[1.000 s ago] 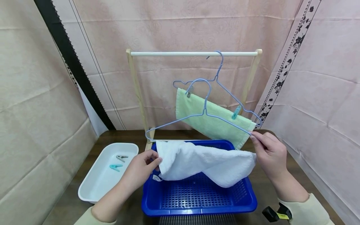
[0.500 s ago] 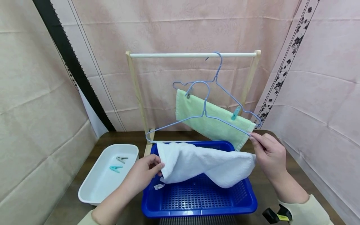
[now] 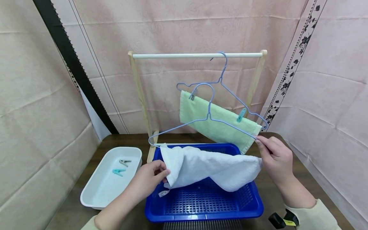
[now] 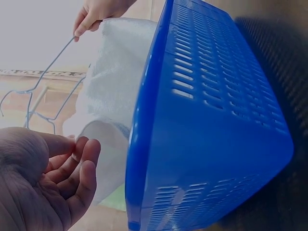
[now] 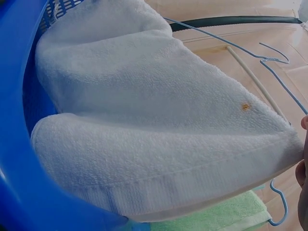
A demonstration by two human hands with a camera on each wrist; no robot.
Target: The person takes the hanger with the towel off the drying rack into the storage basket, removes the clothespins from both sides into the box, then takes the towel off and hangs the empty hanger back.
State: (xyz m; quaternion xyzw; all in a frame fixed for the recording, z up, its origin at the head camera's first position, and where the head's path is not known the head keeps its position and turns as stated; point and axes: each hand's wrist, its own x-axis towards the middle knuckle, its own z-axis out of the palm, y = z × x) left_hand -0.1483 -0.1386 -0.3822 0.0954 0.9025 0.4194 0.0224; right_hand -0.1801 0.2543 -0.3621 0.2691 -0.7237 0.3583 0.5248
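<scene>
A white towel (image 3: 212, 166) stretches between both hands over a blue plastic basket (image 3: 204, 217). My left hand (image 3: 149, 177) pinches the towel's left edge between thumb and fingers; a small tag dangles just below. With thumb and forefinger, my right hand (image 3: 277, 156) pinches the right end of a blue wire hanger (image 3: 184, 123) together with a towel corner. The right wrist view shows that corner drawn to the right hand (image 5: 302, 163) and a brown spot on the cloth (image 5: 154, 96). The hanger's left end reaches the towel's upper left corner.
Behind stands a wooden rack with a white rod (image 3: 172, 56). A second blue hanger (image 3: 234, 95) hangs there, tilted, with a green towel (image 3: 221, 119) clipped on by two clothespins. On the left, a white tray (image 3: 89, 188) holds a grey clothespin (image 3: 125, 162) and a teal clothespin (image 3: 118, 172).
My left hand has moved slightly right and down with the towel's left edge, which folds inward more. The tag has swung clear below. The right hand and the hanger have hardly moved.
</scene>
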